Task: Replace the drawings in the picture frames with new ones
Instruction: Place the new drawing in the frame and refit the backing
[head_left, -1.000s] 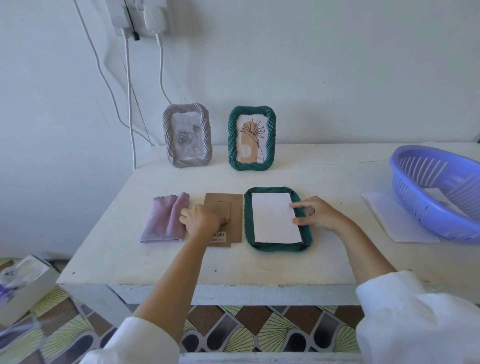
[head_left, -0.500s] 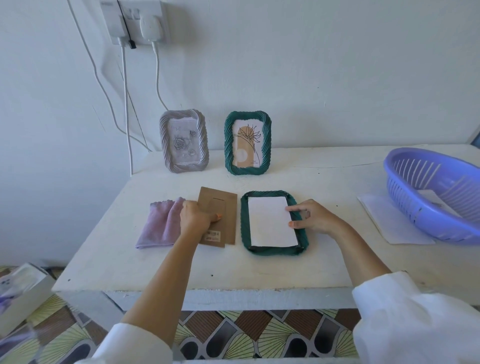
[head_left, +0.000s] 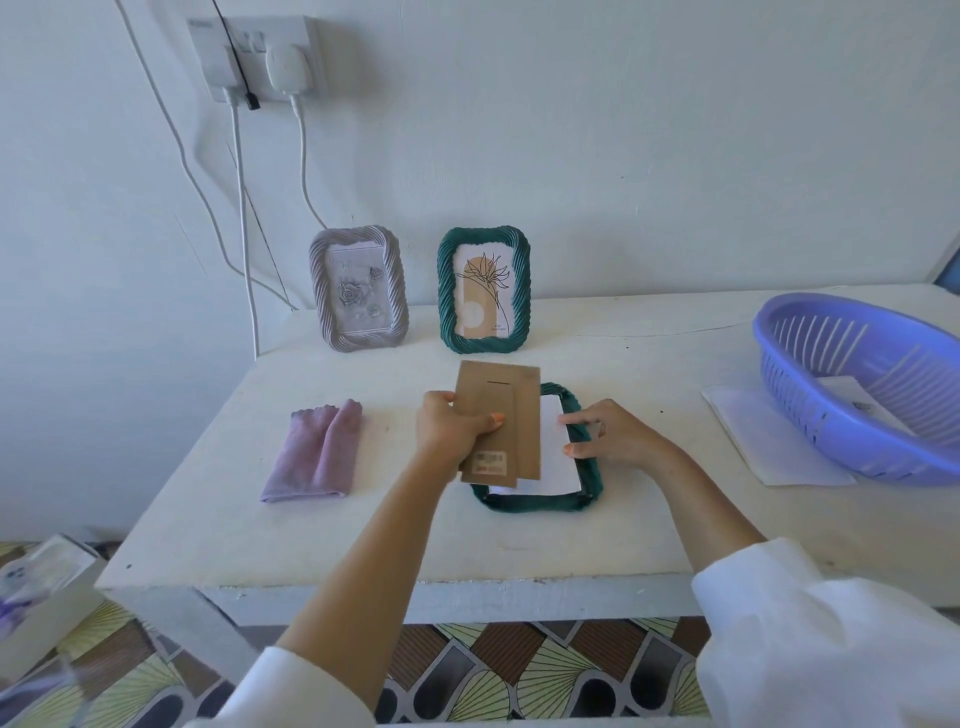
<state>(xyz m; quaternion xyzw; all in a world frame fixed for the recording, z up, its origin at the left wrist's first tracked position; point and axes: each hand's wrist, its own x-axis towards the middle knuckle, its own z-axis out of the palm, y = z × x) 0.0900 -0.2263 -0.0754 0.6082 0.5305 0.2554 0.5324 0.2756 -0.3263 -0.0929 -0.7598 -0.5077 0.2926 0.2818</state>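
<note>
My left hand (head_left: 451, 429) grips the brown cardboard backing board (head_left: 500, 422) by its left edge, thumb curled over the front and fingers behind, and holds it raised and tilted above the left part of the green frame (head_left: 540, 503) that lies face down on the white table (head_left: 363, 540). The board carries a small printed label near its lower end and a narrower stand strip along its face. A white sheet of paper (head_left: 560, 462) sits inside the lying frame, partly hidden behind the board. My right hand (head_left: 612, 435) rests on the frame's right rim, its fingers loosely bent with thumb and forefinger touching the right edge of the paper; it does not grasp anything that I can make out. To the left of my left hand, apart from it, a folded lilac cloth (head_left: 318, 453) lies flat on the table. At the back of the table two more frames stand upright against the wall: a grey frame (head_left: 359, 289) with a rose drawing on the left, and a green standing frame (head_left: 485, 289) with a line drawing of a flower just to its right. Far to the right a purple plastic basket (head_left: 852, 384) with a paper inside rests on the table, its near side over a white sheet (head_left: 763, 441). Above the grey frame a wall socket (head_left: 260, 57) holds plugs with white cables (head_left: 244, 218) hanging down.
</note>
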